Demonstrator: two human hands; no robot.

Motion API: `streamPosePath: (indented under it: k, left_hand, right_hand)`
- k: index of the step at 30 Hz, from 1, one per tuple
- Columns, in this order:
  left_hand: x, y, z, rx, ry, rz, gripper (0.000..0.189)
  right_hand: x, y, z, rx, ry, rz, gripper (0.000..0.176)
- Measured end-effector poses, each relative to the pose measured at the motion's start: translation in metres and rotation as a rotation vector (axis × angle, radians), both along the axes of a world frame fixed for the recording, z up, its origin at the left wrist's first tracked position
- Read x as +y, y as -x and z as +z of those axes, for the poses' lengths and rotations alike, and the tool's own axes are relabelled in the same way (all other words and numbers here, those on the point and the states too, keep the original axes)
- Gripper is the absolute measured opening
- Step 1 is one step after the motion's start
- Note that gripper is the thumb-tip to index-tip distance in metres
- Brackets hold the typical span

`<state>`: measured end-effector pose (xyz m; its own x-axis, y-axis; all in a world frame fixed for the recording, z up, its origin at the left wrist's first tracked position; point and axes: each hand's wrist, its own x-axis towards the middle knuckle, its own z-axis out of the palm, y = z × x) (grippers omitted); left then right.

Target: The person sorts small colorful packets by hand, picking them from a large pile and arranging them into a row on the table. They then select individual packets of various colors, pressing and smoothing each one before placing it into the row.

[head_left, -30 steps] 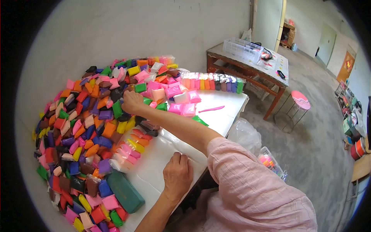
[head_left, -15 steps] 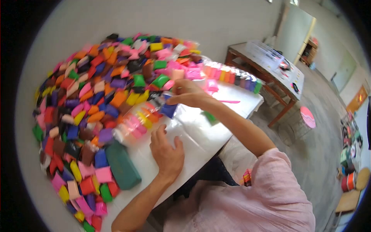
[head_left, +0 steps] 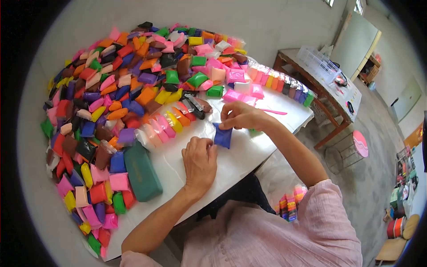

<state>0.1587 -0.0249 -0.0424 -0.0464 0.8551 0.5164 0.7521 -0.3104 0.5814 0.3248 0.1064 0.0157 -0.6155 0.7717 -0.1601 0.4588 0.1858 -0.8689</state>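
My right hand (head_left: pixel 245 116) pinches the top edge of a blue packet (head_left: pixel 223 137), which hangs just above or against the white tabletop. To its left, my left hand (head_left: pixel 200 162) rests on the table with the fingers curled in; anything between them is hidden. Just beyond that hand lies a clear plastic sleeve (head_left: pixel 205 131) with a row of small coloured packets (head_left: pixel 165 126) in pink, yellow, orange, red and black. A bit of a green packet (head_left: pixel 255 132) shows beneath my right forearm.
A big heap of coloured packets (head_left: pixel 120 98) covers the table's far and left side. A dark green box (head_left: pixel 142 173) borders it. Behind my right hand lie a filled sleeve (head_left: pixel 280 84) and a pink stick (head_left: pixel 272 111). A second table (head_left: pixel 291 57) and a stool (head_left: pixel 359 143) stand right.
My right hand has drawn the blue packet away from the end of the row, toward the right and nearer me. The fingers of my left hand have gone from spread to curled. The view has shifted slightly.
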Motion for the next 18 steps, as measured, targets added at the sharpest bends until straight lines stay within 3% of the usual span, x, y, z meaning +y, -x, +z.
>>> streamPosePath:
  k: [2,10,11,18]
  left_hand:
    - [-0.003,-0.002,0.005,0.008,0.008,-0.032,0.011]
    - [-0.003,-0.006,0.005,0.022,-0.003,-0.087,0.006]
    - [-0.003,-0.007,0.006,0.021,-0.007,-0.084,0.006]
    - [-0.004,-0.008,0.008,0.05,-0.026,-0.11,0.007]
  right_hand:
    - [-0.004,0.0,0.003,-0.086,-0.043,0.053,0.022]
    - [0.003,-0.012,0.007,-0.413,-0.613,0.065,0.024]
    - [0.003,-0.011,0.007,-0.342,-0.737,0.028,0.022]
    - [0.061,0.041,0.033,-0.304,-0.838,-0.235,0.019]
